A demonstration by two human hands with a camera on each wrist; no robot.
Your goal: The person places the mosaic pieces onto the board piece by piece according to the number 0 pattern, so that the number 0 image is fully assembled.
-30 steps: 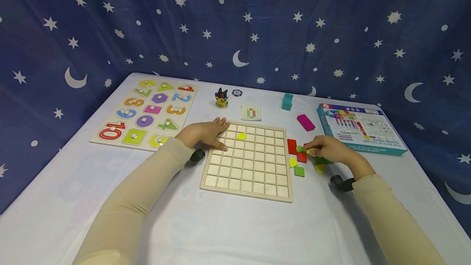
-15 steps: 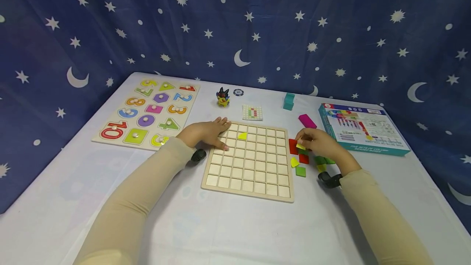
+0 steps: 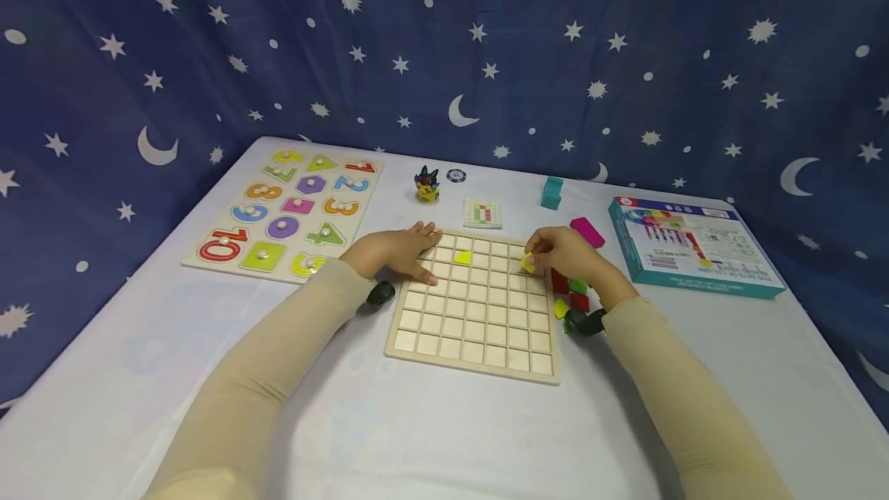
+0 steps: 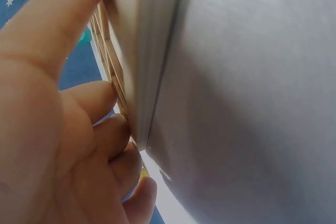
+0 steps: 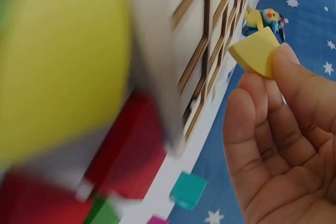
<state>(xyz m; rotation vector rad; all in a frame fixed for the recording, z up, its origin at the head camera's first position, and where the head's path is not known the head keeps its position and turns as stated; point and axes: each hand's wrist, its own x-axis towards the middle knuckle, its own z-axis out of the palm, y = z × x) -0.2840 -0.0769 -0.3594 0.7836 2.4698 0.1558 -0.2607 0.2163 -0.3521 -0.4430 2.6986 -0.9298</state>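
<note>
A wooden grid board (image 3: pixel 451 348) lies on the table in front of the person. One yellow quarter-round tile (image 3: pixel 463 257) sits in a cell near its upper left. The left hand (image 3: pixel 399 251) rests on the board's left edge with fingers spread; in the left wrist view its fingers (image 4: pixel 113 135) lie over the rim. Between thumb and fingertips the right hand (image 3: pixel 566 253) pinches another yellow tile (image 5: pixel 257 52), held above the board's upper right cells. Below that wrist, red tiles (image 3: pixel 579 302), a green tile (image 3: pixel 578 285) and a yellow tile (image 3: pixel 561 309) lie beside the board, partly hidden.
A pattern card (image 3: pixel 482 214), a small figurine (image 3: pixel 427 184) and a round chip (image 3: pixel 456 175) lie behind the board. A number puzzle (image 3: pixel 283 211) is at left. Teal blocks (image 3: pixel 552 193), a magenta block (image 3: pixel 587 232) and a flat box (image 3: pixel 694 245) stand at right.
The right hand has moved left from the loose tiles to over the board, carrying the yellow tile. The left hand has stayed on the board's edge. The head view has shifted slightly.
</note>
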